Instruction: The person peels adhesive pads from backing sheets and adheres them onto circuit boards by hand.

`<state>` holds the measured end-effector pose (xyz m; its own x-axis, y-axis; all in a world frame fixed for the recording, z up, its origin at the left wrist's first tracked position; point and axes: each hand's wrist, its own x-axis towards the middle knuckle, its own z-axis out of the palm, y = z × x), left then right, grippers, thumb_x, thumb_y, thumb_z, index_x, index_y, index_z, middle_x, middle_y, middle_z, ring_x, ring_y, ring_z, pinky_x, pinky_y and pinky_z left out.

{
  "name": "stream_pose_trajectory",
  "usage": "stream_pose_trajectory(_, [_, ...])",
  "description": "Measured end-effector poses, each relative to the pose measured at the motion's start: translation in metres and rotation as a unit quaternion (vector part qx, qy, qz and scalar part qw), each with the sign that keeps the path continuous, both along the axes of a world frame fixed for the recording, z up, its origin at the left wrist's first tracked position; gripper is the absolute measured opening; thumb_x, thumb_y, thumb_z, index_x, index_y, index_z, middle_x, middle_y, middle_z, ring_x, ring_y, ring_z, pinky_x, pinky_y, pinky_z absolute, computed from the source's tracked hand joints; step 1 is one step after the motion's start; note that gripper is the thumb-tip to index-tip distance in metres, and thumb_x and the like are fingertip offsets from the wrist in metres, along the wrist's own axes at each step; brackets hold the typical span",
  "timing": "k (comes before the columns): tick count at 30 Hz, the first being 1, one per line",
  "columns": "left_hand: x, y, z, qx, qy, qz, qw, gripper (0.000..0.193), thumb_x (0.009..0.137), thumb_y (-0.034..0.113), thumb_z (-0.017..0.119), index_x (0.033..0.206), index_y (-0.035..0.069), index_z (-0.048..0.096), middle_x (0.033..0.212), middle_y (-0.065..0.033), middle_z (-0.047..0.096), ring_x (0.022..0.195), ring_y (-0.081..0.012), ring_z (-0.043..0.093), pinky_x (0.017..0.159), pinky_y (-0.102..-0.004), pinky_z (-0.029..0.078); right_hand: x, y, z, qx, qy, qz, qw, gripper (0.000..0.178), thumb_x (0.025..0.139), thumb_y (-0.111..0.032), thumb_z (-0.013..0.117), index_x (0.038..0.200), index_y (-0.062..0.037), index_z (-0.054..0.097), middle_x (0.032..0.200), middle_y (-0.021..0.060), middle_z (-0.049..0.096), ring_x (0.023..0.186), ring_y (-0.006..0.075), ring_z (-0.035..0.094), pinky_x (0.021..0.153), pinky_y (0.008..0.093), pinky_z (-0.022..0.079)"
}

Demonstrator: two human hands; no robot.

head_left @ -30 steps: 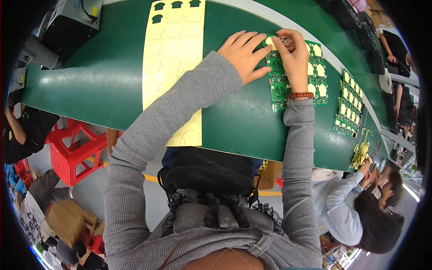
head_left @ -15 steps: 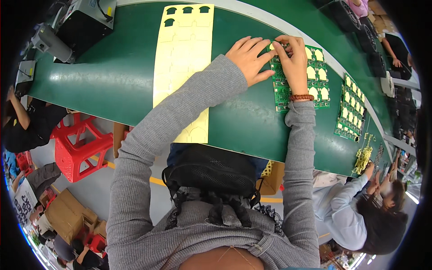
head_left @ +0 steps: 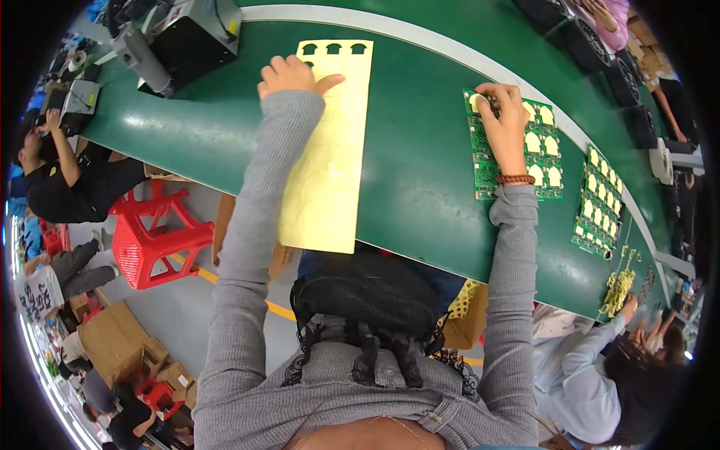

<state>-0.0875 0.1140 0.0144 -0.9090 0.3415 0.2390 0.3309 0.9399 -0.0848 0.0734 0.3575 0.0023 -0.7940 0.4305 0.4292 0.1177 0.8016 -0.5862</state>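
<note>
A long pale yellow sticker sheet [head_left: 328, 172] lies on the green table, with a row of cut-out gaps along its far end. Over its far left edge is my left hand [head_left: 289, 77], fingers bent and thumb stretched out apart across the sheet; no loose piece shows in it. My right hand [head_left: 506, 124] is at the far left corner of a green circuit board panel [head_left: 484, 165]. Its thumb and curled fingers close on a small yellow sticker [head_left: 477, 103] there. More house-shaped yellow stickers [head_left: 533, 142] sit on the panel's right part. My right hand hides the panel's middle.
Another stickered circuit board panel [head_left: 597, 202] lies farther right, with a bundle of yellow strips [head_left: 619, 289] beyond it. A black and grey machine [head_left: 191, 56] stands at the far left. A red stool [head_left: 154, 236] and other people are around the table.
My left hand has left the circuit board panel and moved left to the sticker sheet. My right hand stays at the panel's far left corner. The whole view has shifted slightly.
</note>
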Motion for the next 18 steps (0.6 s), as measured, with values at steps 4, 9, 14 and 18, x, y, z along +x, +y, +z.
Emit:
stream_pose_trajectory(4, [-0.023,0.019,0.005,0.117,-0.204,0.027,0.972,0.064,0.063,0.055,0.069,0.094,0.000,0.058,0.106,-0.0146,0.049,0.101,-0.0240,0.047,0.084,-0.0356,0.042,0.012,-0.004,0.008,0.000,-0.043,0.032,0.999,0.022,0.070,-0.014,0.062,0.092,-0.0108,0.061,0.093,0.0047,0.050,0.085,0.0198,0.049,0.083,0.0333,0.033])
stream_pose_trajectory(9, [-0.024,0.038,0.017,0.099,-0.150,-0.072,0.981,0.071,0.058,0.051,0.075,0.099,-0.003,0.053,0.106,-0.0154,0.053,0.099,-0.0253,0.052,0.086,-0.0371,0.043,0.024,-0.007,0.016,0.005,-0.074,0.084,0.994,0.030,0.069,-0.011,0.064,0.098,-0.0101,0.060,0.101,0.0059,0.050,0.096,0.0222,0.046,0.085,0.0321,0.036])
stream_pose_trajectory(14, [-0.011,0.068,0.029,0.345,-0.403,-0.186,0.827,0.054,0.064,0.036,0.075,0.096,-0.001,0.053,0.096,-0.0142,0.059,0.085,-0.0215,0.060,0.077,-0.0323,0.049,0.024,-0.007,0.011,-0.003,-0.052,0.056,0.997,0.031,0.069,-0.010,0.064,0.100,-0.0089,0.059,0.104,0.0082,0.048,0.103,0.0243,0.043,0.086,0.0328,0.036])
stream_pose_trajectory(18, [0.017,0.088,0.020,0.556,-0.583,-0.153,0.573,0.049,0.066,0.020,0.076,0.101,0.000,0.048,0.096,-0.0151,0.059,0.084,-0.0215,0.060,0.076,-0.0298,0.049,0.017,-0.012,0.006,-0.008,0.019,0.034,0.999,0.023,0.076,-0.015,0.061,0.097,-0.0071,0.060,0.095,0.0052,0.052,0.093,0.0200,0.047,0.082,0.0296,0.036])
